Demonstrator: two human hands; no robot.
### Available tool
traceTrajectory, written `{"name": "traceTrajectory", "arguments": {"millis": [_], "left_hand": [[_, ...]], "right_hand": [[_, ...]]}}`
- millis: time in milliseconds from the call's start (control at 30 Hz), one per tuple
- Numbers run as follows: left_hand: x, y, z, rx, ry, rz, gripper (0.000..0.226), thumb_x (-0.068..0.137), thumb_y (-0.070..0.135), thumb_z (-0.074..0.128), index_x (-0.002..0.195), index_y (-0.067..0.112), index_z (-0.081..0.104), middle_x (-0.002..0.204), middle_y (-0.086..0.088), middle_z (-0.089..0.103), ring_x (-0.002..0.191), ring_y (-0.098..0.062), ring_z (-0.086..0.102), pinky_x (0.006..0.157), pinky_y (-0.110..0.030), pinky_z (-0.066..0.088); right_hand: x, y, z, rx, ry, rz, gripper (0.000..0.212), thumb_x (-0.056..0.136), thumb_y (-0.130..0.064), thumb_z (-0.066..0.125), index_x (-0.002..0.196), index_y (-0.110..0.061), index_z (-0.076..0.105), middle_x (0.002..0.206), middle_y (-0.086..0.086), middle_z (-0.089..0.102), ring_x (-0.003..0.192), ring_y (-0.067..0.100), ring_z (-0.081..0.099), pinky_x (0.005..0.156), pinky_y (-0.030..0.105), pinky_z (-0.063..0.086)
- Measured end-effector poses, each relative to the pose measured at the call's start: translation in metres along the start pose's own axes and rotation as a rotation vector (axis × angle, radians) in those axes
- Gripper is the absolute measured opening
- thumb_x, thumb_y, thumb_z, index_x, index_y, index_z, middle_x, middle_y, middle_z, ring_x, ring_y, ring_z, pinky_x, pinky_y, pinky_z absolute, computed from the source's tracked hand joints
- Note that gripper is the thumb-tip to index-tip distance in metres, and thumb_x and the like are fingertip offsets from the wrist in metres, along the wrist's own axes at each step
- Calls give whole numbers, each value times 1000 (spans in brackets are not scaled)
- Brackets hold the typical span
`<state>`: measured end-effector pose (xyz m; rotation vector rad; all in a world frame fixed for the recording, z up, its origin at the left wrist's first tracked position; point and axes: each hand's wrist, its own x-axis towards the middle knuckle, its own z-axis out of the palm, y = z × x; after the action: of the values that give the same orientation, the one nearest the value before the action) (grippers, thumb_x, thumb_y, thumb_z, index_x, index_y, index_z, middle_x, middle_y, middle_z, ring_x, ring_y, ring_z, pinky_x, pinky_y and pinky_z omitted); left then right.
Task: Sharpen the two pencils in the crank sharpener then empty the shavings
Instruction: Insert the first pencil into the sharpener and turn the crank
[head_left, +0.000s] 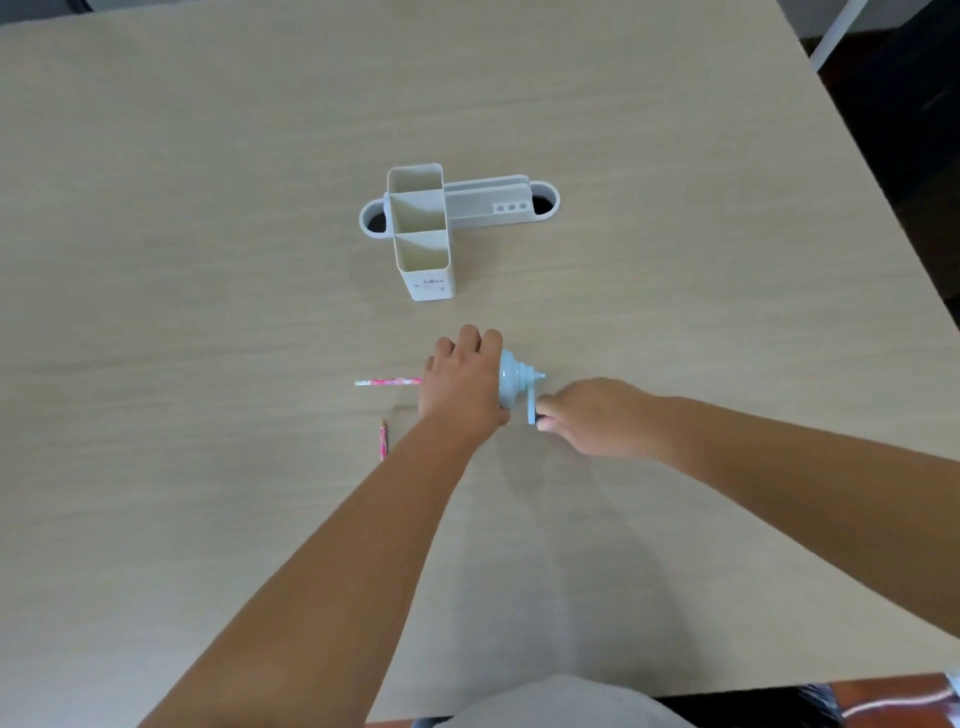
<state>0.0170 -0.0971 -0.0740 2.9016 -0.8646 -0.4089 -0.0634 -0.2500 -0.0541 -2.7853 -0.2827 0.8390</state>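
Observation:
A light blue crank sharpener stands on the table, mostly covered by my left hand, which grips its body from above. A pink patterned pencil sticks out horizontally to the left from under that hand, its inner end hidden. My right hand pinches the blue crank handle, which hangs down on the sharpener's right side. A second pink pencil lies loose on the table below the first, pointing away from me, partly hidden by my left forearm.
A white desk organiser with three upright compartments and a low tray with round holes stands behind the sharpener. The table's right edge runs diagonally, with dark floor beyond. The near edge lies by my lap.

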Motion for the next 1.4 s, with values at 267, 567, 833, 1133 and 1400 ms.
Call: {"name": "traceTrajectory", "arguments": {"millis": [267,567,833,1133,1400], "left_hand": [[-1,2,-2,20,-17,2,68,65,30,80,118,17,40,116,-4,43,97,-28,46,79,-34,41],[-1,3,-4,4,-30,-8,68,66,28,80,119,16,40,117,-5,42,99,-28,45,78,-33,38],[3,3,-3,31,-14,-15,67,66,27,79,119,17,39,116,-5,43,98,-28,46,75,-32,36],[2,2,-4,49,-31,41,70,66,34,81,120,17,39,117,-5,43,101,-29,47,80,-34,41],[2,1,-1,41,7,35,67,65,29,79,118,17,40,115,-4,44,97,-28,47,76,-33,40]], "right_hand": [[43,29,-37,-72,113,189,24,97,-27,37,110,-15,54,92,9,61,91,30,56,68,33,36],[-3,17,-27,152,173,1,27,99,-33,35,104,-15,55,82,7,58,82,27,55,73,36,44],[38,18,3,42,34,228,26,99,-33,31,114,-28,51,89,6,59,88,29,57,70,32,40],[9,17,-30,74,314,162,29,100,-37,29,106,-17,48,61,-1,41,65,27,47,58,32,33],[20,9,14,52,51,184,27,100,-33,27,106,-20,50,60,-5,35,68,26,46,61,30,30]]}}
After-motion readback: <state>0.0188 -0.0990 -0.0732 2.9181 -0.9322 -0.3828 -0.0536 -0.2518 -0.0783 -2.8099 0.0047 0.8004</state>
